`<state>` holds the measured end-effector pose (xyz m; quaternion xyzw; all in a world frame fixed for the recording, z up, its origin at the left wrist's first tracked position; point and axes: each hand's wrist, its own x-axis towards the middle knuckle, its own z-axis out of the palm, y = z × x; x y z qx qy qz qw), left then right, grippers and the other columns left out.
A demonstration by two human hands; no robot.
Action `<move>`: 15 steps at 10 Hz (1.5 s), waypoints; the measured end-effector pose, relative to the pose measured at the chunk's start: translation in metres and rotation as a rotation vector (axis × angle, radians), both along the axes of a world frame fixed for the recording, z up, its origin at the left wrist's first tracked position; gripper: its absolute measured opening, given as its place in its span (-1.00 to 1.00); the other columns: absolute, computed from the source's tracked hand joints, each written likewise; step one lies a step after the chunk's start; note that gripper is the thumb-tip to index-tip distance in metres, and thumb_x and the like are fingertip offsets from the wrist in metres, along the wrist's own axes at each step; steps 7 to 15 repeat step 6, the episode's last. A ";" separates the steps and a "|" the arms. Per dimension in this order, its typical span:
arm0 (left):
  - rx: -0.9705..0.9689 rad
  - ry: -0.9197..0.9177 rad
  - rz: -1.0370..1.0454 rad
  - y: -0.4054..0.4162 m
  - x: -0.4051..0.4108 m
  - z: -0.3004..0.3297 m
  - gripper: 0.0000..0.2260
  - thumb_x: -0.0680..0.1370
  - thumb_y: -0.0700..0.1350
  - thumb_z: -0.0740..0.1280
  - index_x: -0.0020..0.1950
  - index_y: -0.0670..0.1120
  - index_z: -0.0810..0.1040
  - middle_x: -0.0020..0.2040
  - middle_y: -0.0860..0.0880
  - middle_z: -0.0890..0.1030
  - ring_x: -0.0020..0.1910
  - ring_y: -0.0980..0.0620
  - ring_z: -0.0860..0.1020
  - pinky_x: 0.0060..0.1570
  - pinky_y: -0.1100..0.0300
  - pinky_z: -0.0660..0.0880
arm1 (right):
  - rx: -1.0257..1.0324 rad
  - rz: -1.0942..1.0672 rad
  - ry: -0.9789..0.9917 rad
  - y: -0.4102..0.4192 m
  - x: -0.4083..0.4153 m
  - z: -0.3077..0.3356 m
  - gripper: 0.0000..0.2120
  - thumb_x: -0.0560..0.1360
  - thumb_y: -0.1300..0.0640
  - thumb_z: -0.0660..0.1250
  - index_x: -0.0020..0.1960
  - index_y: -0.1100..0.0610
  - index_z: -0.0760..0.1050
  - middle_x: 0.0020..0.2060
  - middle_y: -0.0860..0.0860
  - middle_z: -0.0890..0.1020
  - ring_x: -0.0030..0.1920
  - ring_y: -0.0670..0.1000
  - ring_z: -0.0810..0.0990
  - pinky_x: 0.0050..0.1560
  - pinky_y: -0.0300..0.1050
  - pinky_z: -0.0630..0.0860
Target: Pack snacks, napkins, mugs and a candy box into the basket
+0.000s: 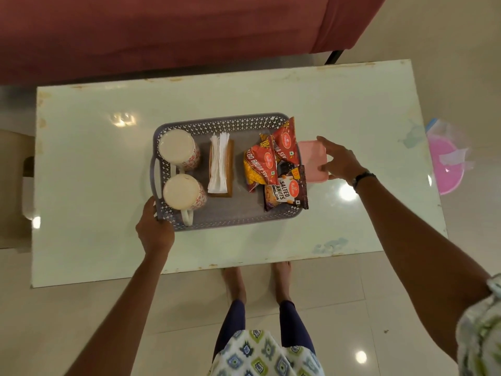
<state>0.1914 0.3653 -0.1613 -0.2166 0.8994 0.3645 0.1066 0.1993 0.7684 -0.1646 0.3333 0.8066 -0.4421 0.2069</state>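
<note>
Nearest me, the person's left hand is closed around the near-left corner of the grey basket, by its side handle, steadying it on the pale glossy surface. If that grip slackens, I judge the basket could skate on such a slick top once anything presses on it from the right.

Inside, the two mugs stand upside down at the left end, one behind the other and close together; a jolt could knock them against each other. The napkins stand in their holder in the middle, upright and light enough to tip over.

At the right end, the snack packets are heaped loosely, the peanuts packet hanging over the near-right rim and another red packet poking above the far-right corner. That is the trouble spot: they fill the very end towards which the last item is heading.

The right hand grasps the pink candy box, fingers on its right edge, holding it just outside the basket's right wall, partly behind the packets. Whether it rests on the surface or is lifted I cannot tell. Pushed straight in, it would likely shove packets over the rim or perch crookedly on them; the open floor of the basket in front of the napkins looks like the safer place for it.
</note>
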 end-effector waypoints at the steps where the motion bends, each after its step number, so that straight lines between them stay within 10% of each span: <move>1: -0.007 -0.007 -0.006 0.000 0.000 0.001 -0.59 0.52 -0.32 0.18 0.36 -0.11 0.40 0.22 -0.24 0.57 0.18 -0.24 0.54 0.11 -0.10 0.51 | 0.014 0.022 0.000 0.000 0.000 0.000 -0.21 0.41 0.47 0.32 0.50 -0.04 0.16 0.43 0.07 0.36 0.32 0.22 0.42 0.08 0.22 0.57; 3: 0.018 -0.055 -0.046 -0.004 0.000 0.010 -0.49 0.52 -0.30 0.22 0.46 -0.14 0.24 0.38 -0.21 0.43 0.35 -0.19 0.41 0.32 -0.10 0.38 | 0.261 -0.043 0.192 -0.017 0.015 0.017 -0.35 0.51 0.27 0.32 0.51 0.11 0.12 0.46 0.11 0.31 0.45 0.13 0.29 0.42 -0.03 0.23; 6: 0.019 0.056 -0.264 0.000 -0.009 0.113 -0.48 0.50 -0.31 0.20 0.46 -0.18 0.21 0.43 -0.18 0.37 0.41 -0.17 0.33 0.39 -0.06 0.30 | 0.219 -0.040 0.378 -0.073 0.014 0.131 -0.50 0.54 0.26 0.27 0.45 0.13 0.27 0.43 0.09 0.36 0.45 0.06 0.30 0.46 -0.06 0.22; 15: 0.019 0.056 -0.264 0.000 -0.009 0.113 -0.48 0.50 -0.31 0.20 0.46 -0.18 0.21 0.43 -0.18 0.37 0.41 -0.17 0.33 0.39 -0.06 0.30 | 0.219 -0.040 0.378 -0.073 0.014 0.131 -0.50 0.54 0.26 0.27 0.45 0.13 0.27 0.43 0.09 0.36 0.45 0.06 0.30 0.46 -0.06 0.22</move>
